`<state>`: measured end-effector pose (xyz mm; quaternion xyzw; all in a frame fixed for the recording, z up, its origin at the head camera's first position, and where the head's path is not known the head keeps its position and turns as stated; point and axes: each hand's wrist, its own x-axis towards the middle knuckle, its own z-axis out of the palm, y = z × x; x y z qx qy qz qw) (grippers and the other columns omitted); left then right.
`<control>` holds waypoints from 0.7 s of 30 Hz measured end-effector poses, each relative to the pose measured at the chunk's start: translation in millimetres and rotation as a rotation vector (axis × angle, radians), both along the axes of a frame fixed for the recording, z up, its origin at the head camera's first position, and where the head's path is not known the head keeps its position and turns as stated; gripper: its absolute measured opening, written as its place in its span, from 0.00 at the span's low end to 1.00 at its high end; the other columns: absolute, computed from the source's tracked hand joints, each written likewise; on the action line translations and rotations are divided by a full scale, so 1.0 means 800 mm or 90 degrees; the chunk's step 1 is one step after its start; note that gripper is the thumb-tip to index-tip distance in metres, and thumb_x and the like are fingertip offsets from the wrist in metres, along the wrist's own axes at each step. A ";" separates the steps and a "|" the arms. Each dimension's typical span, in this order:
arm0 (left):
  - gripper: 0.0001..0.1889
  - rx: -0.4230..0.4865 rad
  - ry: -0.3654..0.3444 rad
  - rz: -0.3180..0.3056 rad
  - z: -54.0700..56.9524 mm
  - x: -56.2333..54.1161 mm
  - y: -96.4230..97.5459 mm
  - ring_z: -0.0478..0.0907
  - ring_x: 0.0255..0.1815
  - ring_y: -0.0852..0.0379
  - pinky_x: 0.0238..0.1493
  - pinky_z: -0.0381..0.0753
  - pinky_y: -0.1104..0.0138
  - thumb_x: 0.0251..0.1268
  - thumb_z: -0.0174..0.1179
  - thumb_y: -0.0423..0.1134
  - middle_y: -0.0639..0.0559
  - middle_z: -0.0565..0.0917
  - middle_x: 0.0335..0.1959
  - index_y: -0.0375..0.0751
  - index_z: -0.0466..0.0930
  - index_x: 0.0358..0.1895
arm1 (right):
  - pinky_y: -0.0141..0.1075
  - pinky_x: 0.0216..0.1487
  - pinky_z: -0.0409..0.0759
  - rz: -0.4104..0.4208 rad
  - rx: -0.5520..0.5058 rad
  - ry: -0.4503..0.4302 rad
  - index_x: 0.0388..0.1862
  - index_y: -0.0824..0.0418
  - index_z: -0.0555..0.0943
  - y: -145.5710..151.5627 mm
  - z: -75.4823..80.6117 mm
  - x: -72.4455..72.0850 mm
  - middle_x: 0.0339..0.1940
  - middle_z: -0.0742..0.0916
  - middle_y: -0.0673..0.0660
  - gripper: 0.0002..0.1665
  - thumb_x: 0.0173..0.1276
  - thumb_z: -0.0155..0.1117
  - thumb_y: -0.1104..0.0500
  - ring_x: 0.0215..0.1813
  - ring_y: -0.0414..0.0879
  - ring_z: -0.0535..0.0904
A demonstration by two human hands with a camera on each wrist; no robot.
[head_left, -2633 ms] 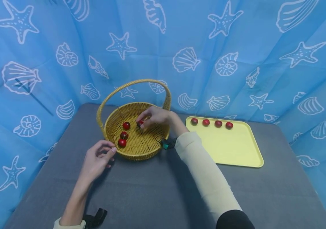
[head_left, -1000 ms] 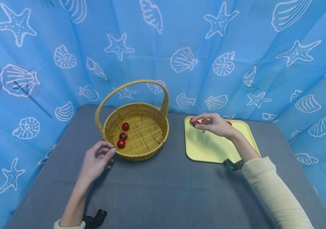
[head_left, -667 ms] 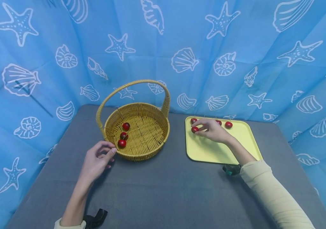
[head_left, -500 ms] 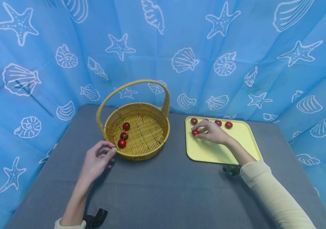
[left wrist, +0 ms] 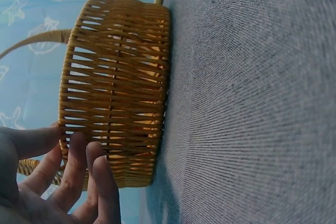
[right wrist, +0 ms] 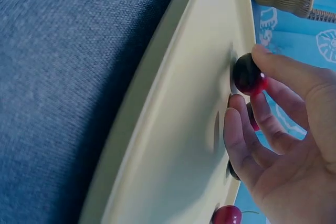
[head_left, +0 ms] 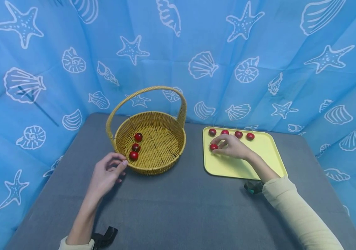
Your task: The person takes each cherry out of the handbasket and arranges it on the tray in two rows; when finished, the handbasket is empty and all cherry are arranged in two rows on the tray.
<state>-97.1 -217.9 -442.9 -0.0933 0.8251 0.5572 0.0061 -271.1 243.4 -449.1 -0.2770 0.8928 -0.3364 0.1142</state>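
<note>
My left hand (head_left: 105,173) pinches the near-left rim of a yellow wicker basket (head_left: 153,170). In the left wrist view the thumb and index finger (left wrist: 46,174) meet at that rim, while the other fingers lie along the woven wall. Three dark red cherries (head_left: 133,155) lie in the left part of the basket. Over the left side of a pale yellow tray (head_left: 243,168), my right hand (head_left: 232,147) holds another cherry (right wrist: 248,74) between thumb and fingertips, low by the tray surface. Whether this cherry touches the tray I cannot tell.
A row of several cherries with stems (head_left: 238,134) lines the tray's back edge, just behind the right hand. The basket's tall arched handle (head_left: 145,91) rises above it. Behind the grey table (head_left: 165,211) hangs a blue curtain (head_left: 171,45) with shell prints.
From inside the basket, my right hand has carried a cherry right to the tray, then brought it nearer to me, in front of the row. The left hand stays at the rim.
</note>
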 end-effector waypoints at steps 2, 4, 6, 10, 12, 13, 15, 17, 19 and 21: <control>0.15 -0.001 0.002 0.001 0.000 0.000 0.000 0.90 0.39 0.50 0.35 0.91 0.59 0.80 0.66 0.45 0.36 0.89 0.50 0.41 0.80 0.61 | 0.33 0.47 0.89 -0.005 -0.001 -0.003 0.56 0.66 0.88 0.002 0.000 0.000 0.52 0.92 0.66 0.20 0.67 0.81 0.63 0.49 0.60 0.93; 0.15 -0.002 0.004 0.001 0.000 0.000 0.000 0.90 0.39 0.49 0.35 0.91 0.59 0.80 0.65 0.44 0.35 0.89 0.50 0.41 0.80 0.60 | 0.32 0.46 0.89 -0.011 -0.007 -0.012 0.57 0.67 0.87 0.004 0.003 0.001 0.53 0.92 0.67 0.21 0.67 0.81 0.63 0.50 0.61 0.92; 0.14 -0.001 0.006 0.001 0.000 0.000 0.000 0.90 0.39 0.49 0.35 0.91 0.59 0.80 0.65 0.44 0.35 0.89 0.50 0.41 0.80 0.60 | 0.31 0.43 0.88 -0.012 -0.013 -0.016 0.58 0.68 0.87 0.006 0.007 0.002 0.53 0.91 0.68 0.21 0.68 0.80 0.63 0.51 0.62 0.92; 0.15 -0.001 0.001 0.001 0.000 0.000 0.000 0.90 0.40 0.50 0.36 0.91 0.59 0.81 0.65 0.44 0.35 0.89 0.50 0.41 0.80 0.60 | 0.32 0.39 0.87 -0.004 -0.030 -0.018 0.60 0.69 0.85 0.004 0.017 0.004 0.55 0.90 0.70 0.22 0.71 0.78 0.63 0.52 0.63 0.91; 0.15 -0.001 -0.002 0.000 0.000 0.000 0.000 0.90 0.40 0.50 0.36 0.91 0.59 0.81 0.65 0.44 0.36 0.89 0.50 0.41 0.80 0.61 | 0.32 0.40 0.87 -0.001 -0.035 -0.019 0.61 0.69 0.85 -0.001 0.023 0.005 0.57 0.90 0.69 0.22 0.72 0.77 0.62 0.53 0.61 0.91; 0.15 0.000 -0.004 0.000 0.000 0.000 0.000 0.90 0.40 0.50 0.36 0.91 0.59 0.81 0.65 0.44 0.36 0.89 0.50 0.42 0.80 0.61 | 0.32 0.41 0.87 0.002 -0.041 -0.020 0.62 0.69 0.85 -0.004 0.027 0.006 0.58 0.90 0.69 0.22 0.73 0.76 0.62 0.53 0.60 0.90; 0.15 0.000 -0.004 0.001 0.000 0.000 0.001 0.90 0.40 0.50 0.36 0.91 0.59 0.80 0.66 0.44 0.36 0.89 0.50 0.42 0.80 0.61 | 0.32 0.43 0.87 0.006 -0.045 -0.017 0.62 0.69 0.85 -0.013 0.036 0.008 0.59 0.90 0.69 0.21 0.73 0.75 0.62 0.54 0.59 0.90; 0.15 0.001 -0.002 0.003 0.000 0.000 0.001 0.90 0.40 0.50 0.36 0.91 0.59 0.80 0.66 0.44 0.36 0.89 0.50 0.42 0.80 0.61 | 0.33 0.45 0.87 0.014 -0.050 -0.010 0.62 0.67 0.86 -0.024 0.046 0.010 0.59 0.90 0.69 0.20 0.74 0.75 0.62 0.54 0.57 0.89; 0.15 0.002 -0.002 0.006 0.000 -0.001 0.001 0.90 0.40 0.49 0.36 0.91 0.59 0.80 0.66 0.44 0.36 0.89 0.50 0.42 0.80 0.60 | 0.34 0.46 0.87 0.025 -0.057 0.000 0.61 0.65 0.86 -0.036 0.056 0.010 0.58 0.91 0.68 0.19 0.74 0.75 0.62 0.53 0.54 0.88; 0.15 0.002 -0.002 0.007 0.000 -0.001 0.001 0.90 0.40 0.50 0.36 0.90 0.60 0.80 0.66 0.44 0.36 0.89 0.50 0.42 0.80 0.60 | 0.35 0.46 0.87 0.036 -0.065 0.007 0.60 0.63 0.87 -0.049 0.064 0.011 0.56 0.91 0.65 0.19 0.73 0.76 0.61 0.51 0.53 0.88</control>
